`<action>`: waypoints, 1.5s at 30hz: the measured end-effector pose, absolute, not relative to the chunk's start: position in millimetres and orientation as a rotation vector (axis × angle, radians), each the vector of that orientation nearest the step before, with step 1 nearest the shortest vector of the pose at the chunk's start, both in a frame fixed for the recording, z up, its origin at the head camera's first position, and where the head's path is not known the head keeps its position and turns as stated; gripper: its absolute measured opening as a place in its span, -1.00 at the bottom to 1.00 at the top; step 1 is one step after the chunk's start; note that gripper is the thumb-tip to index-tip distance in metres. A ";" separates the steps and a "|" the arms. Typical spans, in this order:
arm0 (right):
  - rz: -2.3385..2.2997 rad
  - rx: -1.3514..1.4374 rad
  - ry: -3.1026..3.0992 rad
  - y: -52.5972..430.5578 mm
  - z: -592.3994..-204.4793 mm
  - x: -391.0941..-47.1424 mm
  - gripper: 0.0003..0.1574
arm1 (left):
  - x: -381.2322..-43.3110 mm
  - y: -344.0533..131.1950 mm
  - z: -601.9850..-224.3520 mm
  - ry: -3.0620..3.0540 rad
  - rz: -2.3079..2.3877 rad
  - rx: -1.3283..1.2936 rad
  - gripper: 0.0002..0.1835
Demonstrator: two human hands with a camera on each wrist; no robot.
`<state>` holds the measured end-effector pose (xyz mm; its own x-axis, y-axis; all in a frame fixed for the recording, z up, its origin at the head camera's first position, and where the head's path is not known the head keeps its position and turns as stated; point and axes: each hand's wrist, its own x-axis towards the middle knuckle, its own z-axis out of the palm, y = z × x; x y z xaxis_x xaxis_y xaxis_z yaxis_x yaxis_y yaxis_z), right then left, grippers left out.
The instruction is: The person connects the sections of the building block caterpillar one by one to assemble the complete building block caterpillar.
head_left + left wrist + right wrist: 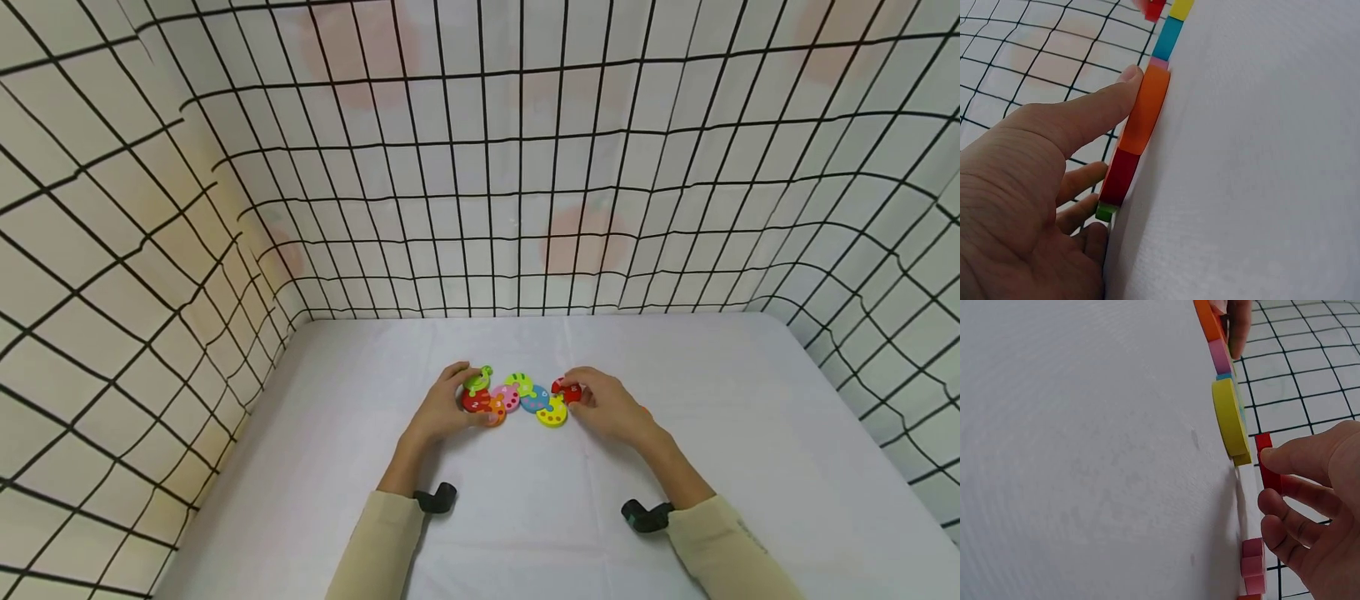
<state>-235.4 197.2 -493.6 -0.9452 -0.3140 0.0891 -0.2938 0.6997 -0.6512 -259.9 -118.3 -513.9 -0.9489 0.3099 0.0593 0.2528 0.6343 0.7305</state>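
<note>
A row of flat colourful jigsaw pieces (507, 398) lies joined on the white table, several numbered. At its left end a green animal-head piece (477, 382) joins a red piece (471, 402). My left hand (441, 410) holds this end, its thumb on the orange piece (1145, 112) and fingers around the far side by the head. My right hand (611, 406) pinches a red jigsaw piece (1266, 464) between thumb and fingers. In the right wrist view that piece is raised off the table, beside the yellow piece (1227, 419) at the row's right end.
Pink (1252, 565) and orange-red (1249, 597) pieces lie beyond my right hand in the right wrist view. A black wire grid (517, 167) backed by white cloth surrounds the table (517, 517) at the back and both sides. Each wrist wears a black camera (437, 498).
</note>
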 end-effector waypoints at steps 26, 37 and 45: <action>-1.021 -0.345 2.938 203.6 -492.9 -232.1 -0.51 | -262.3 -120.4 -514.5 2.755 1.130 0.511 -0.03; -0.963 -0.254 3.009 237.3 -490.4 -230.1 -0.43 | -260.4 -120.7 -515.2 2.765 1.154 0.484 -0.03; -0.916 -0.196 3.008 248.1 -497.7 -231.9 -0.32 | -257.9 -119.1 -513.3 2.767 1.179 0.498 -0.04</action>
<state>-231.9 248.1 -497.7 -0.9922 -0.1165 0.0446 -0.1216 0.8232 -0.5545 -257.9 -119.1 -513.3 -0.9424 0.3318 0.0417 0.2598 0.6482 0.7158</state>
